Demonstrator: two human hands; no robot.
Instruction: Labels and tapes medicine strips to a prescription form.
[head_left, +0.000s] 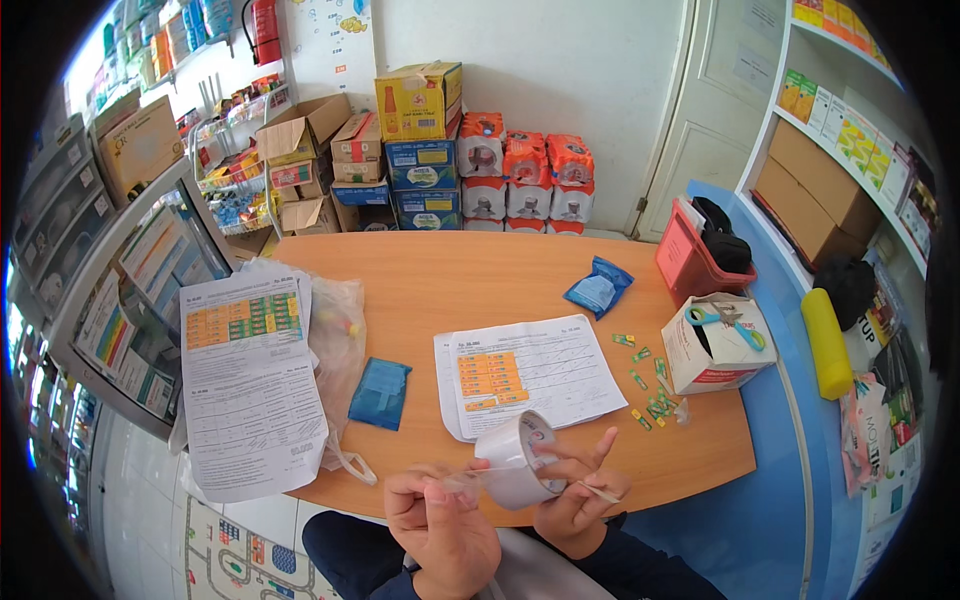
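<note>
My left hand (442, 525) pinches the loose end of a strip of clear tape (469, 480). The strip runs to a wide roll of clear packing tape (504, 465). Fingers of my right hand (574, 502) reach into the roll's core and hold it tilted above the table's near edge. A thin pale strip (598, 492) also sticks out between the right fingers; what it is I cannot tell. Just beyond the roll lies a stack of printed sheets (570, 375), with orange paper coupons (489, 375) set in two columns on the top sheet.
Small green-and-yellow pieces (660, 405) lie scattered near a white carton (712, 360) topped by blue-handled scissors (724, 319). Two blue packets (379, 394) lie on the wooden table (420, 285). More printed sheets (255, 427) overlie a plastic bag (341, 337). A red bin (686, 247) stands back right.
</note>
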